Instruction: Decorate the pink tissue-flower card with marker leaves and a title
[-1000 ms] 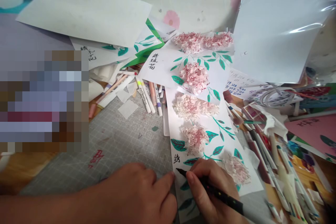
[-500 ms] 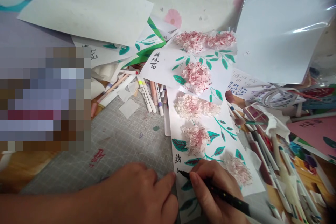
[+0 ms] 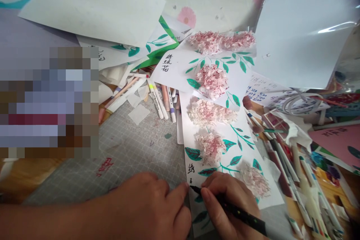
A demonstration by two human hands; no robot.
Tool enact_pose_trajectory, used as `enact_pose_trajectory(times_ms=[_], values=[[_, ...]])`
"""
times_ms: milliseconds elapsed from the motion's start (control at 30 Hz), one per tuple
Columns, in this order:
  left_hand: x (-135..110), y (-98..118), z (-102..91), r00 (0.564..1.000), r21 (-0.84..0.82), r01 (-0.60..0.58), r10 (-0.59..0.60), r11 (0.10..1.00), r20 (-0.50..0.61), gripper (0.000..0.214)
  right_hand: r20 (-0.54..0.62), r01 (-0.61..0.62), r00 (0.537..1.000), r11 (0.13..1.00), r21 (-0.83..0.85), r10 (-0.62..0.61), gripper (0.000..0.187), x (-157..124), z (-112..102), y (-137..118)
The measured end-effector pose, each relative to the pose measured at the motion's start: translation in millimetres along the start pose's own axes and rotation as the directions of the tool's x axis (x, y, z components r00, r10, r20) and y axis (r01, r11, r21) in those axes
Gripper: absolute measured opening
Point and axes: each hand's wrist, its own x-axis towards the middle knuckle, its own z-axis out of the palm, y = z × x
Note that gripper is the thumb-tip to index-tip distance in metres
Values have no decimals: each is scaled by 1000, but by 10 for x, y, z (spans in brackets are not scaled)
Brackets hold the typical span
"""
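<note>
My right hand (image 3: pixel 229 204) is closed around a black brush pen (image 3: pixel 242 215) with small coloured specks. Its dark tip touches the white paper sheet (image 3: pixel 194 140) just below a handwritten black character (image 3: pixel 191 168). Pink-and-white shredded flower clusters (image 3: pixel 212 148) stand raised on this sheet among painted green leaves (image 3: pixel 207 171). My left hand (image 3: pixel 157 202) lies at the sheet's left edge, its index finger extended to touch the paper near the pen tip. Nothing shows in its grasp, though its lower fingers are partly hidden.
A grey cutting mat (image 3: pixel 120 138) lies beneath. Another flower sheet (image 3: pixel 174 71) overlaps the upper part of mine. Markers (image 3: pixel 157 99) are scattered left of it, with more pens (image 3: pixel 284 157) on the right. A blank sheet (image 3: pixel 92 3) and a clear plastic sleeve (image 3: pixel 303 26) are behind.
The pen tip has shifted slightly left and down, with more black strokes on the paper beneath the first character. My left hand has barely moved.
</note>
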Motion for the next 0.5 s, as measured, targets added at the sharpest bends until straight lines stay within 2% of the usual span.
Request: enact_pose_trajectory(times_ms=[133, 500], values=[[22, -10, -20, 1000, 3, -30, 30, 1000, -8, 19, -29, -10, 1000, 1000, -1, 10, 17, 4, 18, 0], [9, 14, -27, 999, -6, 20, -19, 1000, 30, 15, -88, -120, 989, 992, 33, 122, 18, -45, 1, 21]])
